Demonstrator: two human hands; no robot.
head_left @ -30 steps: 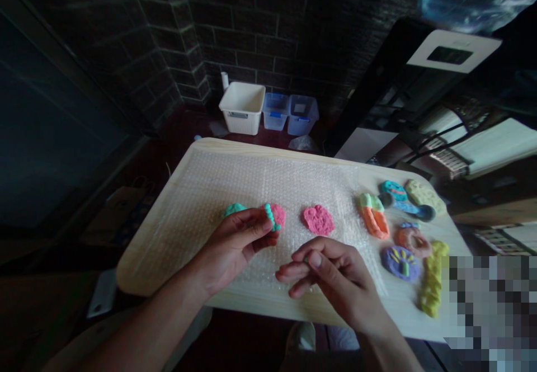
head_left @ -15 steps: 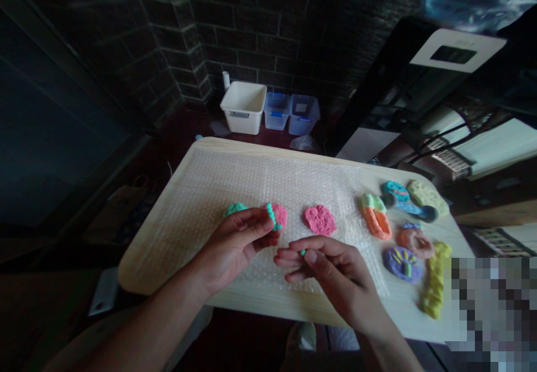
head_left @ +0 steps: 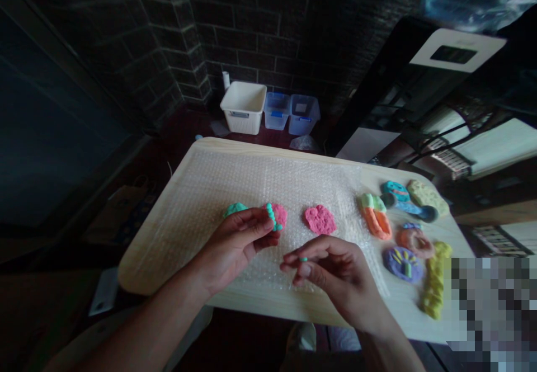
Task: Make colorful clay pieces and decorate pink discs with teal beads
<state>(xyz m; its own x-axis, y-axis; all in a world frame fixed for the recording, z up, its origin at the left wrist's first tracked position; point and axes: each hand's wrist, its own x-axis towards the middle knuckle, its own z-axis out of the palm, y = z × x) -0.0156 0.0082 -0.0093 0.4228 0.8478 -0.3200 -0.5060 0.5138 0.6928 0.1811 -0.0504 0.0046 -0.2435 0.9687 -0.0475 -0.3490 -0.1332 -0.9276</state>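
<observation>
My left hand [head_left: 237, 240] is closed round a pink clay piece [head_left: 281, 215], which shows past the fingertips and is partly hidden by them. A curved row of tiny green balls [head_left: 271, 213] runs along its near side. To the right and a little lower, my right hand [head_left: 338, 265] holds a small green clay bit [head_left: 303, 259] between thumb and fingers, apart from the pink piece. Behind my left hand a green clay lump [head_left: 235, 208] lies half hidden on the bubble wrap [head_left: 210, 182]. Beyond my right hand rests a flattened pink clay lump [head_left: 320, 219].
Finished-looking clay shapes stand at the table's right: an orange and green one [head_left: 376, 221], a blue dumbbell-like one [head_left: 409, 207], a purple disc [head_left: 403, 264] and a yellow strip [head_left: 436, 282]. A white bin [head_left: 245, 114] and blue boxes [head_left: 302, 117] sit beyond the table [head_left: 222, 144].
My right hand has drawn slightly right, away from my left, and its thumb has shifted lower around the green bit. My left hand stays in place with the pink piece.
</observation>
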